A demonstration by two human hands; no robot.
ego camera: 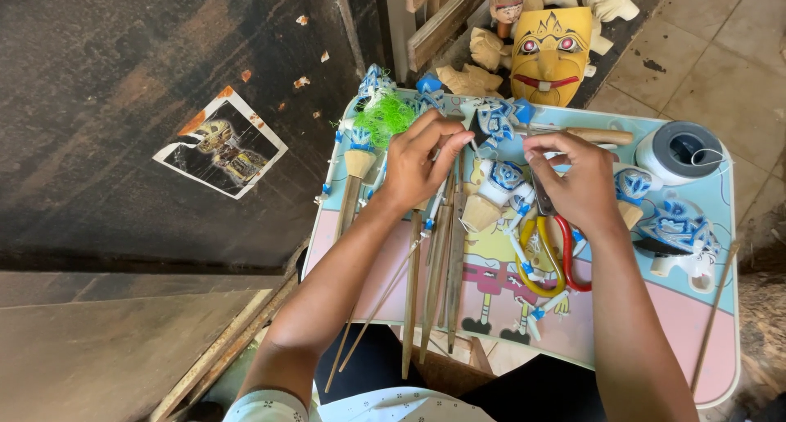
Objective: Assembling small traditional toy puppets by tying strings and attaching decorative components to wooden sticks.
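Lying across the top of the small table [524, 340], the blue-and-white puppet piece [494, 121] is pointing its long axis roughly left to right, just under the far rim, between the two hands. It is looking carved and painted, with jagged, scalloped edges in blue on white. The left hand [419, 162] is curling over it from the left, thumb and forefinger pinched narrowly at its edge, though what exactly they are gripping I cannot tell. The right hand [577, 180] is hovering just right of it, fingertips drawn together in a tight pinch; whether anything thin is sitting between them is not showing.

Below the hands, a bundle of thin wooden sticks [434, 283] is running toward the person, long axes near vertical in the picture, smooth and pale brown. Beside them, scissors with yellow and red handles [550, 262] are resting on the tabletop, which is glossy pink and pale blue with a cartoon print. More blue-and-white puppet parts [678, 225] are sitting near the right edge, and a grey spool of thread [679, 150] is standing at the far right corner. A tuft of green fibre [385, 115] is lying at the far left corner. Beyond the table, a yellow carved mask [550, 54] is leaning upright among unpainted wooden carvings [475, 66].
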